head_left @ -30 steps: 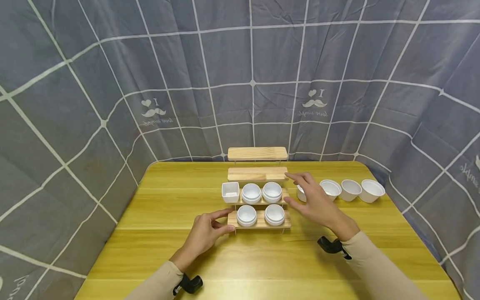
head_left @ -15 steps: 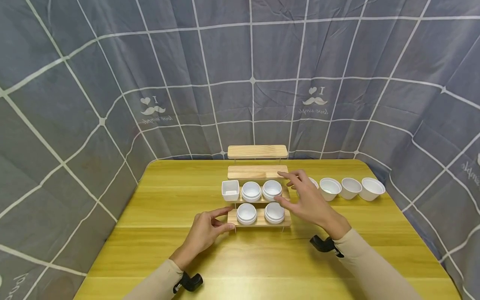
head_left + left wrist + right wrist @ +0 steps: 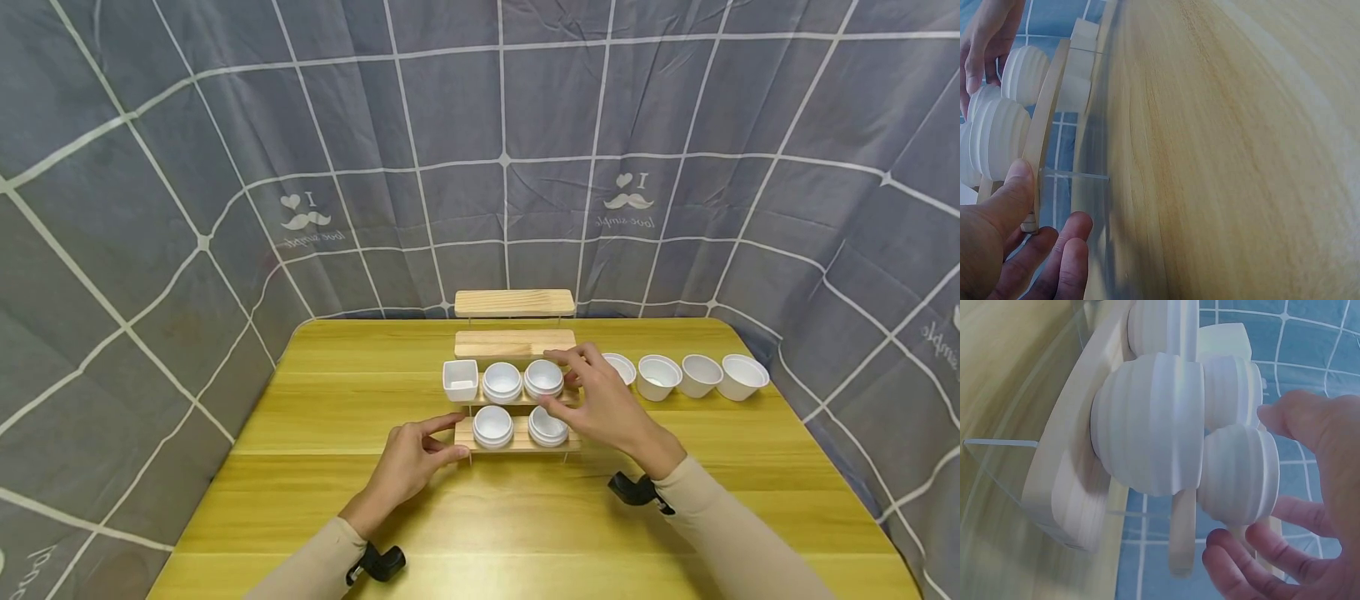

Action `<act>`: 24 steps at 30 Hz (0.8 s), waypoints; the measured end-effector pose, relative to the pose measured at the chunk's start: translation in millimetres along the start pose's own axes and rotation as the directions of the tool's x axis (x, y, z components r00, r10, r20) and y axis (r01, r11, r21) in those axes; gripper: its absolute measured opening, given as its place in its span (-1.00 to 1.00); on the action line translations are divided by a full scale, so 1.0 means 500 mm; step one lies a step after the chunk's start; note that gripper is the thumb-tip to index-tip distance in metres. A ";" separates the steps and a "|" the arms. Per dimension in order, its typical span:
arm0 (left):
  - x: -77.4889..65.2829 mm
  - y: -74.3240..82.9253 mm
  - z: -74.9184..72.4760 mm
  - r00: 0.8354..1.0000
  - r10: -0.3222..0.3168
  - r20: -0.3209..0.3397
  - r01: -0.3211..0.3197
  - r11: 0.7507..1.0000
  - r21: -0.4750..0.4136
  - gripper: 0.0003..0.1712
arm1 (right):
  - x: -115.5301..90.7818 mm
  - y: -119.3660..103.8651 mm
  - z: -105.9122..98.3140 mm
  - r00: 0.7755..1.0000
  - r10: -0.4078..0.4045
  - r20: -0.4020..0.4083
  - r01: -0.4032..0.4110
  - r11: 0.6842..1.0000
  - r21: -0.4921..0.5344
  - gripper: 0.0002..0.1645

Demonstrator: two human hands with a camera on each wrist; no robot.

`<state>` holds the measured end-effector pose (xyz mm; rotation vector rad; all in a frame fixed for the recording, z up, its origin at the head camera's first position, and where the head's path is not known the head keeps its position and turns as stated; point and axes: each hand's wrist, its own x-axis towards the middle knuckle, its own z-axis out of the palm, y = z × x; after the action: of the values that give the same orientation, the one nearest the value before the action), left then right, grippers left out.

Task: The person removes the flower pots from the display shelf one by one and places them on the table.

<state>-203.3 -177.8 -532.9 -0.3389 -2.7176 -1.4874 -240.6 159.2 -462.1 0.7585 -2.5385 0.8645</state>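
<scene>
A tiered wooden stand [image 3: 515, 342] rises in steps at the table's middle. On its lowest board sit two round white ribbed bowls [image 3: 492, 426]. The tier above bears a square white dish [image 3: 461, 380] and two more round bowls. My left hand [image 3: 408, 467] grips the lowest board's left end; in the left wrist view its thumb [image 3: 1017, 172] presses on the board's upper face. Round the right-hand bowl [image 3: 1238, 475] of the second tier, my right hand [image 3: 600, 408] has its thumb at the front rim and its forefinger at the back.
Several white tapered cups [image 3: 701, 376] stand in a row on the wooden table [image 3: 360, 375], right of the stand. Thin clear legs [image 3: 1000, 442] hold up the boards. A grey checked cloth [image 3: 555, 200] hangs behind and at both sides.
My right hand has moved left from the stand's right edge to the right-hand bowl on the second tier, its thumb and forefinger now around it. My left hand has stayed at the lowest board.
</scene>
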 end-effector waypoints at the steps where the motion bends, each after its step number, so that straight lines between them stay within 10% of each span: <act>1: 0.000 -0.001 0.000 1.000 0.010 -0.001 -0.010 1.000 0.002 -0.38 | 0.000 -0.001 0.001 1.000 0.002 -0.001 -0.002 1.000 -0.003 -0.22; 24: -0.001 -0.001 0.000 1.000 0.016 -0.002 -0.016 1.000 -0.012 -0.39 | 0.008 0.002 0.018 1.000 0.005 -0.019 -0.005 1.000 0.013 -0.34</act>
<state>-202.9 -178.1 -533.5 -0.3583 -2.6996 -1.5000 -245.5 152.5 -467.4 0.7448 -2.5219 0.8868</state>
